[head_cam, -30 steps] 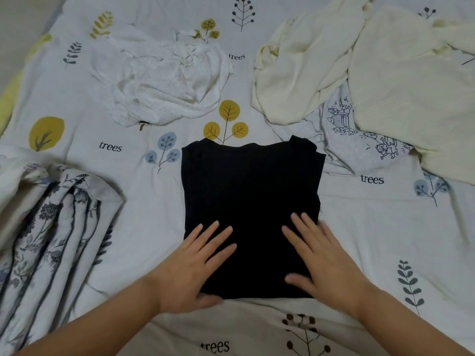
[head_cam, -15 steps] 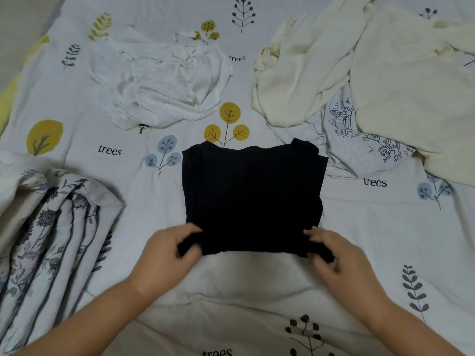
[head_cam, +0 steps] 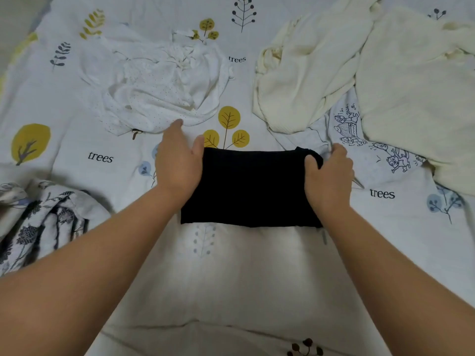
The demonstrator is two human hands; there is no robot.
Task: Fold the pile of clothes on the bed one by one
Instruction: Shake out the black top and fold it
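A black garment [head_cam: 253, 187] lies folded in half as a wide rectangle on the printed bed sheet [head_cam: 231, 278], in the middle of the view. My left hand [head_cam: 177, 160] holds its far left corner, thumb on top of the cloth. My right hand [head_cam: 329, 173] grips its far right corner, thumb over the edge. Both forearms reach across the near part of the bed. Beyond it lie a crumpled white dotted garment [head_cam: 159, 88] at the back left and cream knit garments [head_cam: 308, 80] at the back right.
A larger cream garment [head_cam: 416, 93] spreads at the far right, over a white shirt with a cartoon print [head_cam: 359, 142]. A floral-patterned fabric [head_cam: 38, 222] is bunched at the left edge. Floor shows at the top left corner.
My hands went from lying flat on the black garment to taking its near edge and carrying it away from me onto the far edge, halving the garment.
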